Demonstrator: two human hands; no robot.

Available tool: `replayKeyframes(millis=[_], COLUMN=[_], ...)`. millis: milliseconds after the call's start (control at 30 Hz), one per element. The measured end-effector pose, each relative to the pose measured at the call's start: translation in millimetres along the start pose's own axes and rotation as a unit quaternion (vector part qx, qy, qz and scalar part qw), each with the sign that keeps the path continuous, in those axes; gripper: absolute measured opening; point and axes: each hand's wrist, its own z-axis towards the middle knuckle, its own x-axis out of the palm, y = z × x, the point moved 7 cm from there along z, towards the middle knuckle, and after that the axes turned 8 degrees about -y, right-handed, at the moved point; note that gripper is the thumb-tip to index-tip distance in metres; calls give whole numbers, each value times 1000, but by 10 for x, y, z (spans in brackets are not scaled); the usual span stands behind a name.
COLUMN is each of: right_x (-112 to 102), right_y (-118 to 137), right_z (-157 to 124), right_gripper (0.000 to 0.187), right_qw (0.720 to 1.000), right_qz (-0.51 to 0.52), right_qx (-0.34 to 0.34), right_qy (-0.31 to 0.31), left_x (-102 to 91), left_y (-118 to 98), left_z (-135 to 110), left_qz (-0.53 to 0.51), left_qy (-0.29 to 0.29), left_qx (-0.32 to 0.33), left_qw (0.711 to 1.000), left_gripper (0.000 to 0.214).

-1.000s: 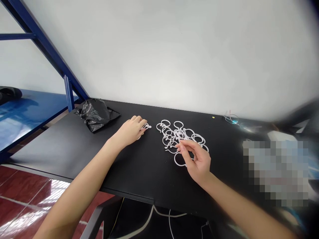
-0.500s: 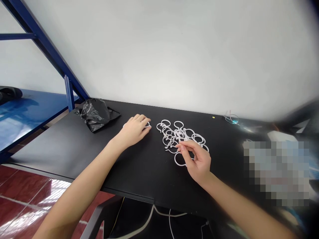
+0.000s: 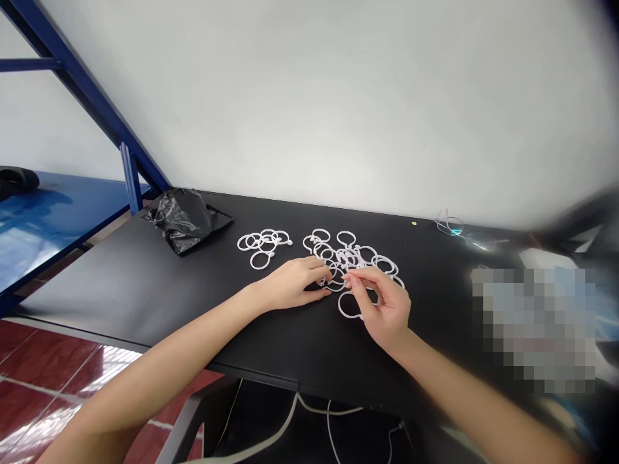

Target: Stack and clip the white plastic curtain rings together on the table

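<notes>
A heap of white plastic rings lies on the black table. A smaller group of white rings lies apart to its left. My left hand is at the near left edge of the heap, its fingers curled and pinching a ring there. My right hand meets it from the right, thumb and forefinger pinched on the same ring. Another loose ring lies under my right palm.
A crumpled black plastic bag lies at the table's far left. A small clear object sits by the wall at the right. Blue metal framing and a blue shelf stand to the left. Cables hang under the table.
My left hand let go at the small left group of rings and moved right to the heap. It now meets my right hand there. The left group is uncovered.
</notes>
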Motion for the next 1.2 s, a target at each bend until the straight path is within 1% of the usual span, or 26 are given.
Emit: replayKeyframes(millis=[133, 200, 267, 400, 467, 567, 633, 700, 733, 767, 833, 933, 1067, 1200], right_x=[-12, -17, -27, -41, -32, -2, 22, 57, 80, 102, 130, 127, 92, 89], right_y=[-2, -5, 0, 36, 65, 87, 57, 18, 10, 14, 39, 44, 30, 44], right_z=[2, 4, 12, 52, 76, 87, 74, 49, 35, 24, 15, 32, 56, 55], right_gripper=[24, 25, 24, 25, 31, 31, 38, 52, 57, 58, 51, 40, 36, 34], right_qw=[1000, 1000, 1000, 1000, 999, 997, 999, 999, 998, 997, 996, 996, 998, 998], right_qz=[-4, -4, -4, -14, -37, -56, -36, -4, 9, 19, 25, 14, 8, 10], right_qx=[-2, -1, -2, -13, -33, -53, -30, 7, 16, 17, 2, -7, 1, 1], right_qy=[-3, -6, -14, -22, -13, 7, 24, 45, 58, 71, 87, 84, 63, 57], left_x=[-29, -62, -128, -295, -354, -414, -423, -409, -394, -374, -325, -261, -224, -218], left_y=[33, 32, 33, 50, 51, 55, 57, 57, 58, 57, 48, 28, 13, 10], left_z=[-12, -19, -22, -31, -35, -41, -42, -41, -40, -40, -39, -40, -42, -48], left_qz=[-10, -27, -61, -139, -161, -180, -197, -216, -223, -229, -241, -260, -279, -281], left_qy=[-12, -27, -62, -146, -167, -183, -182, -175, -171, -165, -149, -130, -117, -105], left_qx=[-13, -12, -14, -29, -37, -60, -76, -89, -95, -101, -107, -108, -116, -128], left_qw=[1000, 999, 996, 979, 972, 965, 960, 956, 955, 954, 953, 951, 946, 945], left_gripper=[17, 16, 14, 10, 9, 10, 12, 12, 13, 15, 18, 17, 16, 25])
